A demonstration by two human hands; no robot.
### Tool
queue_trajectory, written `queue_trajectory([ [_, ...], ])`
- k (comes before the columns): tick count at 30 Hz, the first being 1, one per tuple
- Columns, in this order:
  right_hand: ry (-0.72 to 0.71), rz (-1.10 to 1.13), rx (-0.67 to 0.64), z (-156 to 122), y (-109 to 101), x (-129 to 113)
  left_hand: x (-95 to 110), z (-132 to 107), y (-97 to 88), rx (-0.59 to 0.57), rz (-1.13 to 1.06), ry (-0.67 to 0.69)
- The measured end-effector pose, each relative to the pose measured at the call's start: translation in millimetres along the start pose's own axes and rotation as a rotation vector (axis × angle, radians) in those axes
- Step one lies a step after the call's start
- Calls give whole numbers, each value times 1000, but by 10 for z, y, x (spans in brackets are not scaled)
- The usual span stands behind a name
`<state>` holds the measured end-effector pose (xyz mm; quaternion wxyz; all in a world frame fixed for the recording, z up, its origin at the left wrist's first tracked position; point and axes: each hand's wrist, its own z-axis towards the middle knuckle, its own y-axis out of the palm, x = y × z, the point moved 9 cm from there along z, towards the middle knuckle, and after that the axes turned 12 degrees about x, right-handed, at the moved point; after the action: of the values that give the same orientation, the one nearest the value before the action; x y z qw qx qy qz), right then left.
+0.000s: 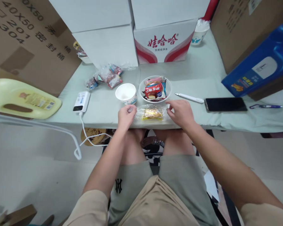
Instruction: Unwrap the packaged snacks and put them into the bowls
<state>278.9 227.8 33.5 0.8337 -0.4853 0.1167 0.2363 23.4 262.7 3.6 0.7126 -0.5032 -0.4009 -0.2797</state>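
A clear plastic snack packet point(152, 113) with a yellow bar inside lies across the table's front edge. My left hand point(125, 116) pinches its left end, fingers closed on the wrapper. My right hand point(182, 113) pinches its right end the same way. Just behind the packet stands a white paper cup point(126, 93). Beside the cup sits a clear bowl point(169, 89) holding several wrapped snacks, a red one on top.
A white power bank point(81, 101) with a cable lies left, near a yellow jug point(21, 99). More snack packets point(106, 77) lie behind the cup. A white pen-like tool point(189, 98), black phone point(225, 104) and blue pen point(266, 106) lie right. Cardboard boxes point(163, 44) line the back.
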Motion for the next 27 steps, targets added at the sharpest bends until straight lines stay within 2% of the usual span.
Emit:
queue_trajectory([
  [4, -37, -4, 23, 35, -36, 5, 233, 96, -89, 54, -55, 188],
  [11, -86, -147, -111, -106, 219, -97, 335, 60, -43, -72, 123, 350],
  [17, -119, 7, 74, 76, -60, -227, 618, 143, -161, -45, 205, 491],
  [19, -119, 22, 72, 121, -109, -235, 662, 123, -63, -120, 243, 525],
  [22, -122, 5, 38, 127, -152, -242, 596, 58, 132, -241, 374, 542],
  [24, -131, -2, 37, 88, -207, -265, 595, 26, 164, -227, 441, 586],
  [27, -168, 34, 60, -29, -326, -347, 766, -67, 93, -177, 451, 759],
])
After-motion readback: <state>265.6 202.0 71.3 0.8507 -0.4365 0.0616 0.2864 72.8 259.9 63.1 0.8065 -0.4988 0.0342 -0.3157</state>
